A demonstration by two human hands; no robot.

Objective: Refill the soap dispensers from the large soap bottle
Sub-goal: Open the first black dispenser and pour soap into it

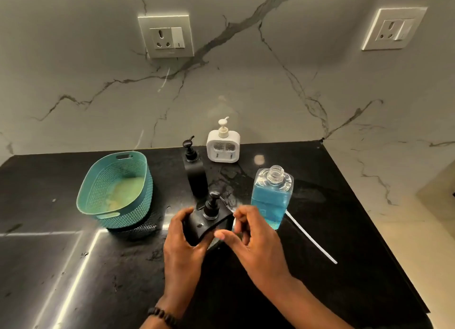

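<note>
My left hand (pixel 182 245) grips a black square soap dispenser (pixel 206 224) with its black pump on top, held over the black counter. My right hand (pixel 253 235) is beside the dispenser's right side, fingers curled and apart, thumb touching its lower edge; whether it holds anything I cannot tell. The large clear soap bottle (pixel 272 198) with blue liquid stands uncapped just right of my hands. A second black dispenser (pixel 195 173) stands behind, and a white dispenser (pixel 223 145) sits by the wall.
A teal woven basket (pixel 115 193) stands at the left on the black counter (pixel 73 267). A white pump tube (pixel 311 239) lies on the counter right of the bottle. The counter's right edge runs diagonally. Marble wall with two sockets lies behind.
</note>
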